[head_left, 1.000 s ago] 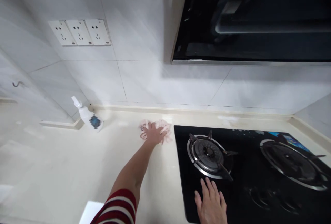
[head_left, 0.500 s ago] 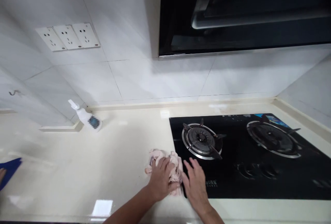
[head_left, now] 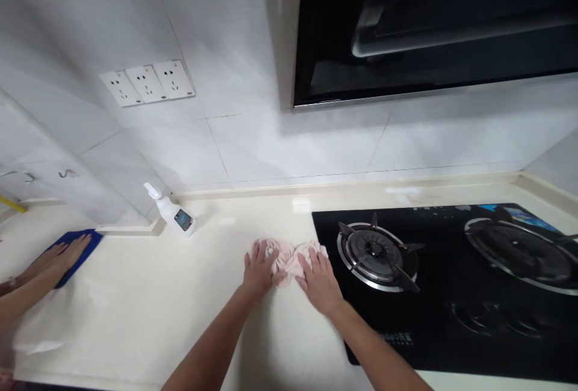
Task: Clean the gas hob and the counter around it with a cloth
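A crumpled pale pink cloth [head_left: 285,258] lies on the cream countertop, just left of the black gas stove. My left hand [head_left: 259,270] grips its left part from above, thumb toward the middle. Over its right part my right hand [head_left: 320,276] presses down, holding the cloth against the counter near the stove's edge. Some of the cloth is hidden beneath both palms.
The gas stove [head_left: 433,319] has two burners with raised pan supports. A white spray bottle [head_left: 174,213] stands by the wall corner. At far left, another person's hands [head_left: 67,255] press a blue cloth [head_left: 93,243]. A dark range hood [head_left: 433,71] overhangs.
The pink cloth has moved away from me and is spread wider. My right hand has come from the stove's edge onto the cloth. The other person's hands have come into view.
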`<state>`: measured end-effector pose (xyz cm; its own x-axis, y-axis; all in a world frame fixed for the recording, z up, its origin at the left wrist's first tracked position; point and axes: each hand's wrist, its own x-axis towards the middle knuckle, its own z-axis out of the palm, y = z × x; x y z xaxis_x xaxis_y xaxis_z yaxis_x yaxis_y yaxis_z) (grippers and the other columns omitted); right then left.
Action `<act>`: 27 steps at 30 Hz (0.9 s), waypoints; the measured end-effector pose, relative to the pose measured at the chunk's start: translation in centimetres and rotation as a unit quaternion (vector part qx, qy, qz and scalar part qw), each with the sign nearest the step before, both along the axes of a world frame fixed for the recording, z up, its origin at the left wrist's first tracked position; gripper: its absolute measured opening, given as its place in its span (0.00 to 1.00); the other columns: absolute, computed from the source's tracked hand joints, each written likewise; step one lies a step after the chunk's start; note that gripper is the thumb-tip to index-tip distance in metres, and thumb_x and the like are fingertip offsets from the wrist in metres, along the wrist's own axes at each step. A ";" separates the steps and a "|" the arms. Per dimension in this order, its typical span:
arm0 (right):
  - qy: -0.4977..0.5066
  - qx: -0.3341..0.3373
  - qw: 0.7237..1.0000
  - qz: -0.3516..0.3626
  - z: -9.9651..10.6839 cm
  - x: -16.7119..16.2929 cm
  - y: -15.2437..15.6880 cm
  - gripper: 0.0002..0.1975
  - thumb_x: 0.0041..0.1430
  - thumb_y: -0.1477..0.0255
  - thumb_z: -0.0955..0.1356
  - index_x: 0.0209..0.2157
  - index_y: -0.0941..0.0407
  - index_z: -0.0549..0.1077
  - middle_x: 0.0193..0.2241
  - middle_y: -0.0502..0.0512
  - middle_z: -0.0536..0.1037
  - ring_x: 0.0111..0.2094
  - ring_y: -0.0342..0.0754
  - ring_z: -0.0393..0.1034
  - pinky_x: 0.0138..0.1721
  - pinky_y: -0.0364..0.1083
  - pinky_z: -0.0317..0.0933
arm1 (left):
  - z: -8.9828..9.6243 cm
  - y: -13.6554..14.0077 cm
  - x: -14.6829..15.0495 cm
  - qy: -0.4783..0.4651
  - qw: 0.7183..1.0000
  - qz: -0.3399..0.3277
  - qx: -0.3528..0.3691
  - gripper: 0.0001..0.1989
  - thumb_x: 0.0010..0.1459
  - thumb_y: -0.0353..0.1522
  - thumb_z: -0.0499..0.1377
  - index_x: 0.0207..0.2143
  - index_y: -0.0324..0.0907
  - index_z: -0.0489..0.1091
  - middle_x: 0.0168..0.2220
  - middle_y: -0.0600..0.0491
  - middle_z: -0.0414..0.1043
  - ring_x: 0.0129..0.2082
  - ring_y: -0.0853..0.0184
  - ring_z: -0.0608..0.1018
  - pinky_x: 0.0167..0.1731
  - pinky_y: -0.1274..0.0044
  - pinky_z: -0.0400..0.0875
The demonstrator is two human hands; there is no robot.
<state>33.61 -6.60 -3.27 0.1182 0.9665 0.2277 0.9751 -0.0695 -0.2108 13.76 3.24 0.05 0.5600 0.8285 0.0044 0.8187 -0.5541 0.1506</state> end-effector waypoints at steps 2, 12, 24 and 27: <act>0.011 -0.044 0.999 -0.014 1.2 0.4 3.7 0.30 0.65 0.60 0.62 0.66 0.52 0.57 0.69 0.65 0.50 0.67 0.66 0.43 0.64 0.64 0.38 | 0.8 2.7 0.4 0.011 0.999 0.041 -0.027 0.29 0.62 0.52 0.53 0.64 0.58 0.59 0.71 0.49 0.44 0.70 0.49 0.46 0.61 0.50 0.50; 0.114 -0.093 0.979 0.138 1.6 -10.5 -0.8 0.25 0.64 0.54 0.63 0.60 0.45 0.65 0.69 0.58 0.49 0.69 0.65 0.32 0.65 0.66 0.33 | 1.3 -6.0 -12.2 -0.005 0.990 0.136 0.025 0.19 0.58 0.42 0.57 0.51 0.50 0.72 0.67 0.47 0.55 0.69 0.54 0.51 0.61 0.59 0.55; 0.107 0.008 0.977 0.182 0.7 -8.5 -10.1 0.09 0.58 0.67 0.70 0.40 0.53 0.74 0.49 0.56 0.73 0.54 0.55 0.61 0.57 0.57 0.56 | -1.8 -15.0 -12.1 -0.037 0.989 0.098 0.100 0.17 0.55 0.42 0.59 0.47 0.52 0.75 0.64 0.46 0.59 0.69 0.45 0.50 0.56 0.52 0.59; 0.078 0.003 0.992 0.097 1.9 -5.3 -8.7 0.09 0.56 0.76 0.68 0.40 0.55 0.74 0.48 0.58 0.73 0.51 0.54 0.62 0.53 0.54 0.59 | -0.8 -11.4 -6.3 -0.074 0.994 0.009 0.084 0.15 0.57 0.39 0.59 0.47 0.50 0.75 0.62 0.46 0.62 0.65 0.45 0.57 0.58 0.55 0.59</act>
<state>28.27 -15.26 -1.36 -0.0360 0.9734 0.2264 0.9250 0.1182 -0.3610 7.43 -8.18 -0.72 0.5271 0.8196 0.2245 0.8049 -0.5663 0.1775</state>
